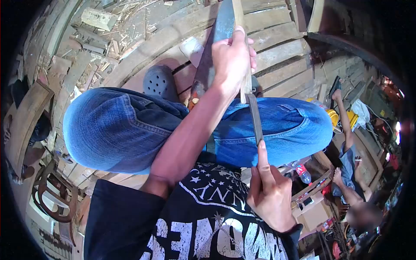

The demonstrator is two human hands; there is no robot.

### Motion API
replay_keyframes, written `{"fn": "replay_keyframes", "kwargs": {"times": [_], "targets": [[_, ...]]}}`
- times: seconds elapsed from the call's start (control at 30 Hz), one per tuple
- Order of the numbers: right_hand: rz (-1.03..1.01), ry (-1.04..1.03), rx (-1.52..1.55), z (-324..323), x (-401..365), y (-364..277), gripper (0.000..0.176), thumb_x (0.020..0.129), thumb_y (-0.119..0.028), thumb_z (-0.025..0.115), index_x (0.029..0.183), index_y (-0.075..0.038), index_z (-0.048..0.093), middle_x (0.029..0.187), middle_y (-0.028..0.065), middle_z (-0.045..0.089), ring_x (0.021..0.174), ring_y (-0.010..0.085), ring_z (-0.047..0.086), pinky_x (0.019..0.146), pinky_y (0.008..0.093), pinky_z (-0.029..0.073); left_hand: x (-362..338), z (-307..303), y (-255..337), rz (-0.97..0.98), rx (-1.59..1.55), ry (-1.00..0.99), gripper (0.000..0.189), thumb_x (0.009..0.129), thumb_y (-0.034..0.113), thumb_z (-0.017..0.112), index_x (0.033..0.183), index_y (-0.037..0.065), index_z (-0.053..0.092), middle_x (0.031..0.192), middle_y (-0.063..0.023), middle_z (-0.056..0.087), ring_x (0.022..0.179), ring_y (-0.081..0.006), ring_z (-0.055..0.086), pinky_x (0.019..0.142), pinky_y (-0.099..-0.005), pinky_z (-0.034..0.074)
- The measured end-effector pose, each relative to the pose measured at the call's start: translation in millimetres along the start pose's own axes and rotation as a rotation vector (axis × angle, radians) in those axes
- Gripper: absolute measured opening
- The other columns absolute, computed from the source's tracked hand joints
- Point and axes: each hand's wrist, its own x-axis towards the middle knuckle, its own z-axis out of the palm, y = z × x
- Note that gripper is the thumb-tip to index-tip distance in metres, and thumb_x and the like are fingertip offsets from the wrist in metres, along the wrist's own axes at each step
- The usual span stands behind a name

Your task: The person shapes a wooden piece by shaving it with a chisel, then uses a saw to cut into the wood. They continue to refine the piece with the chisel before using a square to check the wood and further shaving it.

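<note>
My left hand (234, 56) is closed around a narrow wooden strip (245, 89), which runs up past the top edge of the view. A handsaw (224, 21) lies under that hand, its wide blade pointing away from me and its orange-brown handle near my legs. In my right hand (271, 193) is a chisel (255, 119) with a long flat metal blade. The index finger stretches along the blade, and the handle is hidden in my palm. The blade's far end meets the near end of the strip, above my jeans (277, 130).
Wooden slats (277, 54) form the floor, with offcuts and shavings (99, 19) at upper left. A grey clog (160, 82) shows beyond my knee. At left, a person's hands hold a curved board (32, 123) near a chair frame (54, 199). Another person (346, 173) sits at right beside a bottle (303, 174).
</note>
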Motion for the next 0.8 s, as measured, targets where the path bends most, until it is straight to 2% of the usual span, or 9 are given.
{"fn": "replay_keyframes", "kwargs": {"times": [0.3,0.47,0.8], "targets": [[0.015,-0.021,-0.009,-4,4,-4,0.061,0.079,0.009,0.057,0.137,0.002,0.04,0.055,0.0116,0.051,0.041,0.0204,0.051,0.043,0.0332,0.041,-1,-5,2,-0.002,-0.005,-0.008,0.046,0.096,0.036,0.044,0.09,-0.007,0.058,0.065,-0.0071,0.052,0.045,-0.0134,0.048,0.042,-0.0276,0.039],[0.025,-0.027,0.023,-4,6,-4,0.063,0.08,0.009,0.057,0.139,-0.001,0.039,0.056,0.0118,0.052,0.043,0.02,0.053,0.045,0.032,0.042,1,-5,1,-0.013,-0.019,-0.025,0.046,0.096,0.037,0.044,0.09,-0.007,0.058,0.065,-0.0073,0.052,0.045,-0.0134,0.048,0.042,-0.0277,0.04],[0.023,-0.052,0.028,-6,13,-8,0.062,0.078,0.01,0.057,0.138,0.001,0.04,0.056,0.0125,0.053,0.043,0.0208,0.054,0.045,0.0323,0.043,1,-8,9,-0.026,-0.013,-0.031,0.046,0.097,0.037,0.043,0.091,-0.006,0.058,0.065,-0.007,0.052,0.046,-0.0133,0.048,0.042,-0.028,0.04]]}}
